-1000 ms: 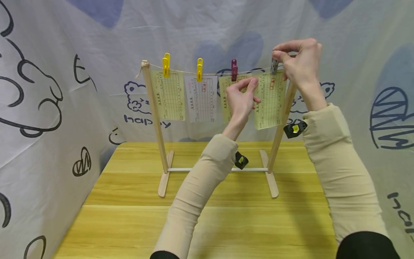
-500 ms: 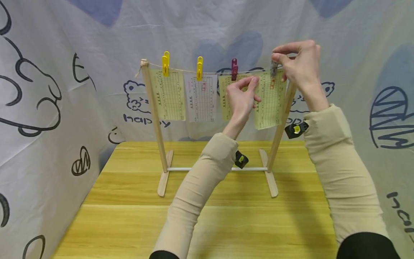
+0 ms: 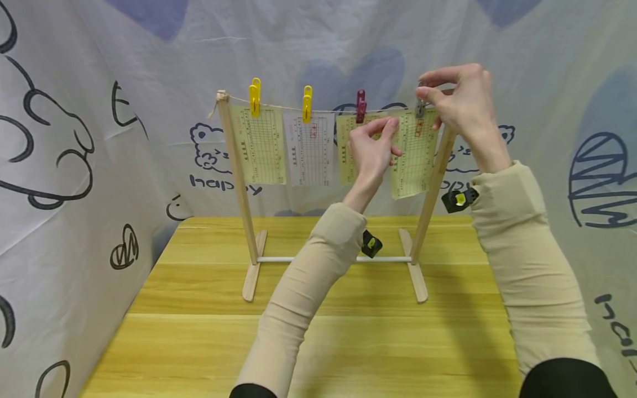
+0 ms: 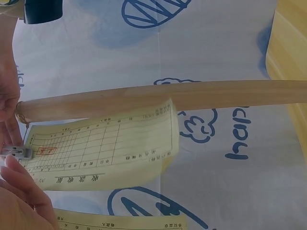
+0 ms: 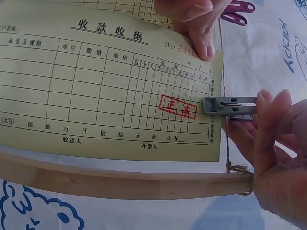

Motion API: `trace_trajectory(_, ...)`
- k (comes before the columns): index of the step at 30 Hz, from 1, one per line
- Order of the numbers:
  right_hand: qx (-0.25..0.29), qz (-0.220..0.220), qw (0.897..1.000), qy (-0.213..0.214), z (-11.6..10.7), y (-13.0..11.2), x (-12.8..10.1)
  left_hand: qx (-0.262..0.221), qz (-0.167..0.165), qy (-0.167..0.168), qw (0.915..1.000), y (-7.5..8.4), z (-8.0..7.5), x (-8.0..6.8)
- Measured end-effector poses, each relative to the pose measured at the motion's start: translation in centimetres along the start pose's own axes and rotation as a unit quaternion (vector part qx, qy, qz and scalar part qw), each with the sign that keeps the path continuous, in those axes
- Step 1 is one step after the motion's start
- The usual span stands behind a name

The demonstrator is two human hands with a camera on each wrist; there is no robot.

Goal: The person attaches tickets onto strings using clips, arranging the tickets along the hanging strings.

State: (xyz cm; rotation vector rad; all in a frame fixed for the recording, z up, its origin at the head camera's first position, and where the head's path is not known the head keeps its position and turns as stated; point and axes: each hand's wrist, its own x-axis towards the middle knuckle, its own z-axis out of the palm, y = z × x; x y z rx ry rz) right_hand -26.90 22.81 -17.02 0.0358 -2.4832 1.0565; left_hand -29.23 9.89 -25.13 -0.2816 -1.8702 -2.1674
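Observation:
A yellow receipt slip with a red stamp hangs at the right end of the string, its lower edge slightly tilted. My left hand pinches its top left corner; in the right wrist view, fingertips lie on the paper's face there. On the slip's top edge, at the string, sits a grey clothespin. My right hand holds the clothespin's handle ends between thumb and index finger. Behind my left hand hangs another yellow receipt, partly hidden, under a purple clothespin.
A wooden stand carries the string between its left post and right post. A yellow receipt and a white one hang from yellow clothespins. The stand's feet rest on a wooden table.
My right hand has dropped slightly, and its thumb and index finger have parted a little at the grey clothespin. My left hand stays at the slip's corner.

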Motion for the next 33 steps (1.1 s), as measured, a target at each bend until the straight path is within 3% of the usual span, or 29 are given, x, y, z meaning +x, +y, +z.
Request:
trace_trajectory(9,0.0,0.026,0.999,-0.025,-0.3,-0.1,0.1,0.007,-0.002,0.0,1.0,0.0,-0.1,-0.1)
trace_trajectory(15,-0.009,0.03,0.999,-0.03,-0.3,-0.1,0.0,-0.013,0.009,-0.004,0.9999,-0.2,-0.3,-0.4)
trace_trajectory(25,-0.013,0.023,0.999,-0.038,-0.2,-0.4,0.0,-0.015,0.075,0.017,0.9969,-1.0,-1.6,-1.6)
trace_trajectory(33,0.008,0.027,0.999,-0.033,-0.5,-0.2,-0.4,0.002,0.109,0.011,0.994,-1.1,-2.3,-2.4)
